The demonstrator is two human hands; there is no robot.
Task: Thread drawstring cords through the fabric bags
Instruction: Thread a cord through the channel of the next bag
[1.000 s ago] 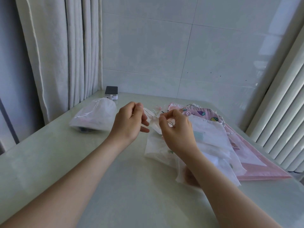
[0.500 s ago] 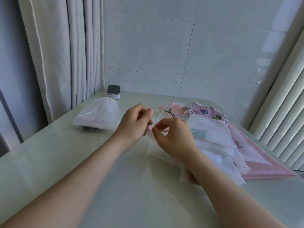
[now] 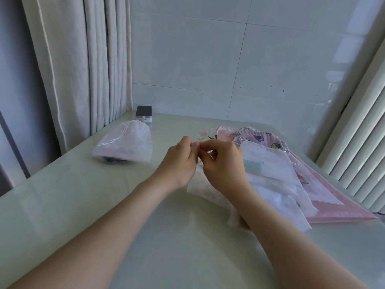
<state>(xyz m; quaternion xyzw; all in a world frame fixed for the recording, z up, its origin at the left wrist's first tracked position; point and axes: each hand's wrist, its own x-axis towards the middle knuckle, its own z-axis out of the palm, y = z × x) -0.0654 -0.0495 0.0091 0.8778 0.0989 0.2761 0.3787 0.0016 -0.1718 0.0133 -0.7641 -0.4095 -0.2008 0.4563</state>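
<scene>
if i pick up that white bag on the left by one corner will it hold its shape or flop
The white bag would probably flop: its thin, see-through fabric already lies slumped on the table. It looks light, though dark contents near its lower edge may slide and drag that end down. Its drawstring mouth looks gathered, so little should spill.

The table [image 3: 87, 205] under my arms is a pale, glossy green-white. At ten o'clock lies a sheer white bag [image 3: 125, 146] with something dark showing through its lower edge. Beyond it, toward eleven o'clock, sits a small white box [image 3: 143, 114] with a dark grey top. At two o'clock the pile is mostly pink: a printed pink bag [image 3: 260, 139] patterned with a purple and a yellow fruit shape, plain white bags [image 3: 268, 174] on top, one with a pale teal label [image 3: 253, 164], and a flat pink sheet [image 3: 341, 213] underneath. The curtain [image 3: 68, 65] at nine o'clock is off-white; the wall tiles [image 3: 187, 59] are white.
</scene>
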